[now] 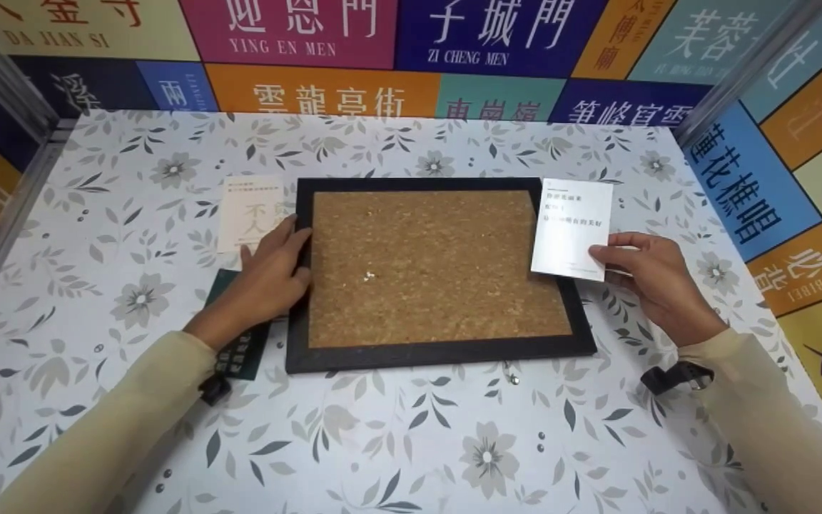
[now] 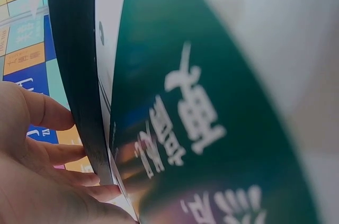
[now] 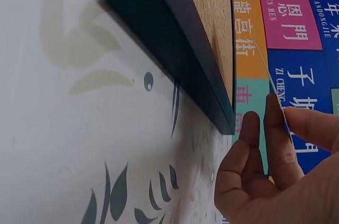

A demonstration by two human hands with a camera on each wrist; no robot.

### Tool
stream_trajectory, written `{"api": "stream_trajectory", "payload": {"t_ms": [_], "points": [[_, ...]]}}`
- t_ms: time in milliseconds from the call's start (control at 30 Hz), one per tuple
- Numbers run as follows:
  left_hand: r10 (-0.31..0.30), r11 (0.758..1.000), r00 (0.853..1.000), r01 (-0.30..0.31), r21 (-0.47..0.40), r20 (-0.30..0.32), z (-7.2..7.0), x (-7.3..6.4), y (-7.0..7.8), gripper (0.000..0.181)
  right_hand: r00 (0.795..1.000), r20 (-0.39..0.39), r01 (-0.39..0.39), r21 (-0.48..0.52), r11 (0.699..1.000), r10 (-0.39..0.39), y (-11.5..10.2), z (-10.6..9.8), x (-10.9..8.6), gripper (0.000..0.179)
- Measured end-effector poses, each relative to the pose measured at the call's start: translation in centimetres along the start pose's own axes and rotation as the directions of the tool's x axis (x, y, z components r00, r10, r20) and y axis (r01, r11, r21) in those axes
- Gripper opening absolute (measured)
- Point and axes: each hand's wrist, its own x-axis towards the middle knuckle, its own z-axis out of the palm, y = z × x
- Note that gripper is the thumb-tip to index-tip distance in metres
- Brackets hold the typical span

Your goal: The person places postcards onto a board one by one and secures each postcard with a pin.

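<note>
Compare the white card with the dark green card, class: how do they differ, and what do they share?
The white card has dark print; the dark green card has pale print. The right hand pinches the white card, while the dark green card lies left of the black frame, partly hidden. Both bear printed characters.

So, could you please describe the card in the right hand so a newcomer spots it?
Find the black-framed cork board. At its right side, the right hand pinches the card. It is white with dark print, unlike the cream card and dark green card left of the board.
</note>
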Motion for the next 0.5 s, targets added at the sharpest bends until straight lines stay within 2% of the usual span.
{"api": "stream_trajectory", "payload": {"t_ms": [133, 500], "points": [[-0.003, 1.0, 1.0, 0.003, -0.001, 0.002, 0.0, 0.0, 0.0, 0.067, 1.0, 0.006, -0.005, 0.013, 1.0, 0.005, 0.0, 0.4, 0.2, 0.033], [-0.005, 1.0, 1.0, 0.005, 0.001, 0.004, -0.1, -0.1, 0.1, 0.067, 0.999, 0.033, -0.004, -0.034, 0.999, 0.006, -0.1, 2.0, 0.3, 0.035]]}}
